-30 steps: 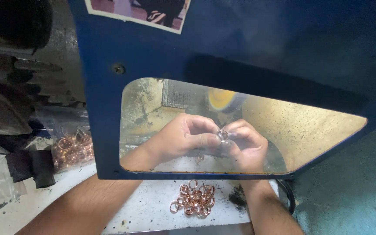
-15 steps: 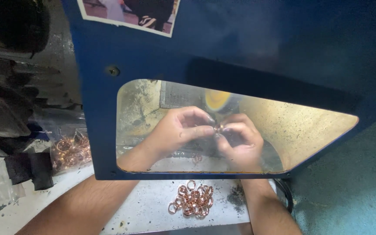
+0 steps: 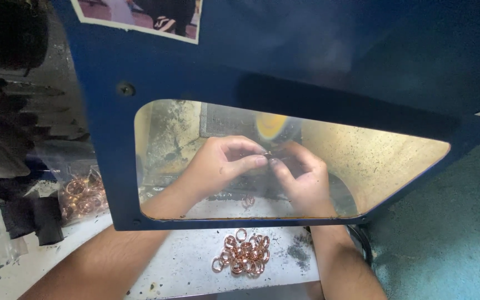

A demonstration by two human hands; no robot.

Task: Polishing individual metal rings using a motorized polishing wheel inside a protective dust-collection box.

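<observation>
Hands first: my left hand [image 3: 218,166] and my right hand [image 3: 304,180] are both reached in behind the clear window [image 3: 373,161] of a blue guard [image 3: 156,72], and they meet near the middle of it. Between the fingertips sits a small ring [image 3: 268,154], pinched by my left thumb and forefinger from one side and by my right fingers from the other, so both hands are closed on it; it is tiny and partly hidden, and I cannot tell more of its shape. Just above the ring, behind my fingers, stands a yellow wheel [image 3: 273,125], and I cannot tell whether the ring touches it. Another ring [image 3: 248,201] lies on the bench inside the guard, below my hands. On the white bench top [image 3: 184,261] in front of the guard, between my two forearms, lies a loose heap of copper-coloured rings [image 3: 244,253]. Off to my left, beside the guard's edge, a clear bag [image 3: 81,191] holds more copper rings, and near it sits a dark block [image 3: 31,219]. A picture [image 3: 140,16] is stuck to the top of the guard, and teal floor [image 3: 451,239] shows at the right
</observation>
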